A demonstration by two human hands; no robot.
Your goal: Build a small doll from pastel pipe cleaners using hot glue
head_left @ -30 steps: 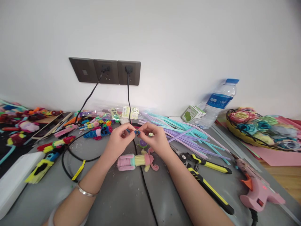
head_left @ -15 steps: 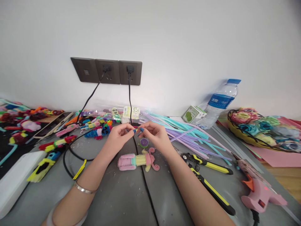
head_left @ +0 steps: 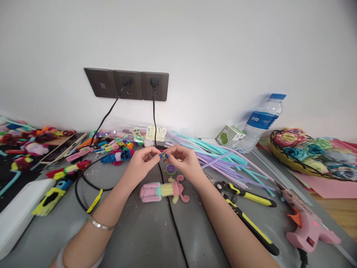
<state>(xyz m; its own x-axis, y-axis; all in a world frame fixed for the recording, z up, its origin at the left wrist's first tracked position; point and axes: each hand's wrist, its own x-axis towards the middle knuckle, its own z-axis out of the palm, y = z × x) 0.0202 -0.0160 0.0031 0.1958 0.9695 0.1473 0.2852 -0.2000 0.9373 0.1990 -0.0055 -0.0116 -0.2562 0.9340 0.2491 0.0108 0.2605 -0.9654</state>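
My left hand (head_left: 144,160) and my right hand (head_left: 183,160) meet fingertip to fingertip above the table. Both are closed in a pinch, and what lies between the fingertips is too small to make out. A bit of pale yellow shows by the right fingers. Just below my hands lies a pipe-cleaner figure (head_left: 164,189) in pink, yellow and mint, with curled pink ends at its right. A small round purple piece with a green rim (head_left: 170,169) sits near my right hand.
Pastel pipe cleaners (head_left: 220,160) lie behind my right hand. Wire strippers (head_left: 248,212) and a pink glue gun (head_left: 306,227) are to the right. A water bottle (head_left: 260,123) leans by the wall. Black cable (head_left: 174,219) crosses the table; a white box (head_left: 23,212) is left.
My fingertips have shifted slightly around the tiny piece, and the yellow bit now shows beside the right fingers. Everything on the table stays in place.
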